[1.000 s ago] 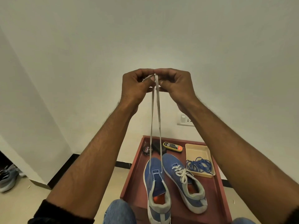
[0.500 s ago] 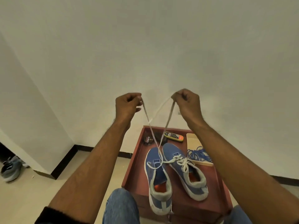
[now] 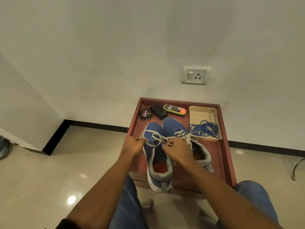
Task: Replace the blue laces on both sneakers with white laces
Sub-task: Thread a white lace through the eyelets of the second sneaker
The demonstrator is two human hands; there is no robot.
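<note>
Two blue sneakers stand side by side on a red-brown tray. The left sneaker has a white lace lying in loose loops over its toe end. My left hand pinches one end of that lace at the shoe's left side. My right hand pinches the other end over the tongue. The right sneaker carries a white lace tied through its eyelets; my right hand hides part of it. A bundle of blue laces lies in a beige box.
At the tray's far edge sit a round polish tin, a black brush and a yellow-rimmed sponge case. A wall socket is above the tray. My knees in jeans flank the tray's near edge. Tiled floor extends left.
My hands have dropped from high in front of the wall down to the left sneaker, bringing the white lace ends with them. The lace now lies slack in loops.
</note>
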